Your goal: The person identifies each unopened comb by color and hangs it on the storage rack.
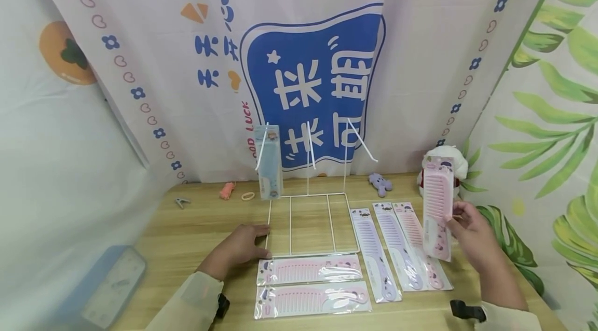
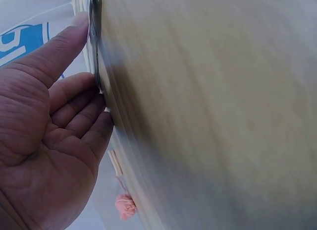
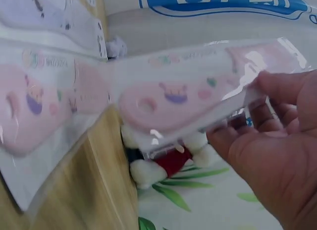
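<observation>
My right hand (image 1: 474,232) pinches the edge of a packaged pink comb (image 1: 437,206), held upright off the table at the right. In the right wrist view, its handle end (image 3: 173,98) shows through clear wrapping. At the front left corner of a white wire rack (image 1: 310,196), my left hand (image 1: 238,248) rests on the table, fingertips right at the base wire and thumb close to a packaged comb. The left wrist view shows that palm (image 2: 44,126) sideways. A blue package (image 1: 268,165) hangs on the rack's left hook.
Two packaged pink combs (image 1: 308,300) lie crosswise before the rack. Two purple ones (image 1: 374,258) and another pink one (image 1: 413,232) lie to its right. Behind are a plush toy (image 1: 460,165), a purple figure (image 1: 380,184), an orange bundle (image 1: 227,191) and a small clip (image 1: 182,202).
</observation>
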Demonstrator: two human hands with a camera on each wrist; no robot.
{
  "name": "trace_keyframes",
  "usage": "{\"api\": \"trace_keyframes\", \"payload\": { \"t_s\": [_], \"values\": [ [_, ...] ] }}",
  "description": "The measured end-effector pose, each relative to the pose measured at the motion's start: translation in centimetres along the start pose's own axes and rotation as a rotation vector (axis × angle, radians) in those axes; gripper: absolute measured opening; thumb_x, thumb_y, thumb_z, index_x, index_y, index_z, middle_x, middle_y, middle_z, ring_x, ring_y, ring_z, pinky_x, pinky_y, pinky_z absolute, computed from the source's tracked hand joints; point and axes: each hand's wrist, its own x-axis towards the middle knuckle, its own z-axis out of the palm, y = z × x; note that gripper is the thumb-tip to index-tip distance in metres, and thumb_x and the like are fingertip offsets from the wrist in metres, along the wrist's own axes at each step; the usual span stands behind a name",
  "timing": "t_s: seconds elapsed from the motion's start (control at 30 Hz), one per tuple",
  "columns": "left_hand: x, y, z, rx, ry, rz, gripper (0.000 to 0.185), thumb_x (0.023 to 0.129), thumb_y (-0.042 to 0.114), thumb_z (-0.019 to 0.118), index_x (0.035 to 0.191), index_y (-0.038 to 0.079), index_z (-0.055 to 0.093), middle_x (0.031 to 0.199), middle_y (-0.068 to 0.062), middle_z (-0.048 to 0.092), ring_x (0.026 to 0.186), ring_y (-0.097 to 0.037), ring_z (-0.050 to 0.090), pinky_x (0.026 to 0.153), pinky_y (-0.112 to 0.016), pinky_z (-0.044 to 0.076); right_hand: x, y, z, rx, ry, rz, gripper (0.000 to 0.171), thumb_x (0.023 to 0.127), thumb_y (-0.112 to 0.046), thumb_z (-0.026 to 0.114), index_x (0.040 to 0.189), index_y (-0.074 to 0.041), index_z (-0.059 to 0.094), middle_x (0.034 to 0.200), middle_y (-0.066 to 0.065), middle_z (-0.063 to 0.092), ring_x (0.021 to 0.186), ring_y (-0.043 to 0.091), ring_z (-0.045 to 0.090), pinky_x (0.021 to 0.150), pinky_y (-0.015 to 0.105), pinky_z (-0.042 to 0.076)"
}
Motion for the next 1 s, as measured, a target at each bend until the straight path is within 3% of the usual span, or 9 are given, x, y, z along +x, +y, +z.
{"api": "trace_keyframes", "payload": {
  "t_s": [0.1, 0.2, 0.33, 0.43, 0.63, 0.83, 1.0],
  "values": [
    [0.0, 0.0, 0.0, 0.000, -0.002, -0.002, 0.069, 0.088, 0.028, 0.094, 0.146, 0.002, 0.069, 0.159, -0.012, 0.062, 0.152, -0.042, 0.052, 0.126, -0.056, 0.044, 0.3, -0.3, 0.8, 0.183, -0.054, -0.053, 0.025, 0.110, -0.004, 0.063, 0.129, 0.006, 0.051, 0.116, -0.015, 0.067, 0.105, -0.006, 0.065, 0.083, 0.015, 0.060],
    [0.1, 0.0, 0.0, 0.000, -0.006, -0.008, 0.068, 0.088, 0.029, 0.094, 0.146, 0.003, 0.069, 0.159, -0.011, 0.062, 0.152, -0.041, 0.051, 0.126, -0.056, 0.043, 0.5, -0.7, 2.2, 0.371, -0.149, -0.116, 0.019, 0.107, 0.006, 0.062, 0.124, 0.000, 0.056, 0.116, -0.014, 0.071, 0.107, 0.002, 0.069, 0.086, 0.020, 0.063],
    [0.1, 0.1, -0.1, 0.002, -0.010, -0.013, 0.068, 0.088, 0.029, 0.094, 0.146, 0.003, 0.069, 0.159, -0.011, 0.062, 0.152, -0.041, 0.051, 0.126, -0.056, 0.043, 0.7, -1.9, 4.7, 0.528, -0.306, -0.195, 0.031, 0.105, 0.015, 0.056, 0.125, -0.008, 0.062, 0.121, -0.007, 0.073, 0.111, 0.008, 0.072, 0.091, 0.027, 0.066],
    [0.1, 0.1, -0.1, 0.003, -0.010, -0.013, 0.068, 0.088, 0.029, 0.093, 0.147, 0.003, 0.068, 0.159, -0.011, 0.062, 0.152, -0.041, 0.051, 0.126, -0.056, 0.044, 0.9, -3.3, 6.8, 0.533, -0.400, -0.222, 0.031, 0.105, 0.014, 0.057, 0.124, -0.009, 0.064, 0.123, -0.007, 0.074, 0.111, 0.010, 0.073, 0.092, 0.030, 0.066],
    [0.1, 0.1, -0.1, 0.007, -0.008, -0.009, 0.069, 0.089, 0.029, 0.093, 0.148, 0.003, 0.068, 0.159, -0.012, 0.062, 0.152, -0.041, 0.051, 0.126, -0.056, 0.044, 1.1, -6.9, 11.4, 0.422, -0.506, -0.247, 0.016, 0.104, 0.004, 0.066, 0.120, 0.003, 0.061, 0.110, 0.000, 0.074, 0.100, 0.015, 0.074, 0.088, 0.034, 0.067],
    [0.2, 0.0, -0.1, 0.010, -0.008, -0.006, 0.070, 0.088, 0.029, 0.093, 0.148, 0.003, 0.068, 0.159, -0.012, 0.062, 0.152, -0.041, 0.052, 0.125, -0.056, 0.044, 1.2, -10.0, 15.5, 0.397, -0.558, -0.213, 0.010, 0.103, 0.002, 0.068, 0.110, -0.003, 0.062, 0.107, 0.008, 0.069, 0.096, 0.020, 0.069, 0.086, 0.035, 0.067],
    [0.2, -0.2, 0.1, 0.013, -0.002, 0.001, 0.071, 0.087, 0.029, 0.094, 0.147, 0.002, 0.068, 0.157, -0.012, 0.064, 0.151, -0.041, 0.053, 0.125, -0.056, 0.045, 1.5, -11.0, 17.6, 0.383, -0.567, -0.174, 0.010, 0.104, 0.002, 0.069, 0.108, -0.004, 0.062, 0.105, 0.010, 0.068, 0.095, 0.020, 0.067, 0.086, 0.033, 0.067]
  ]
}}
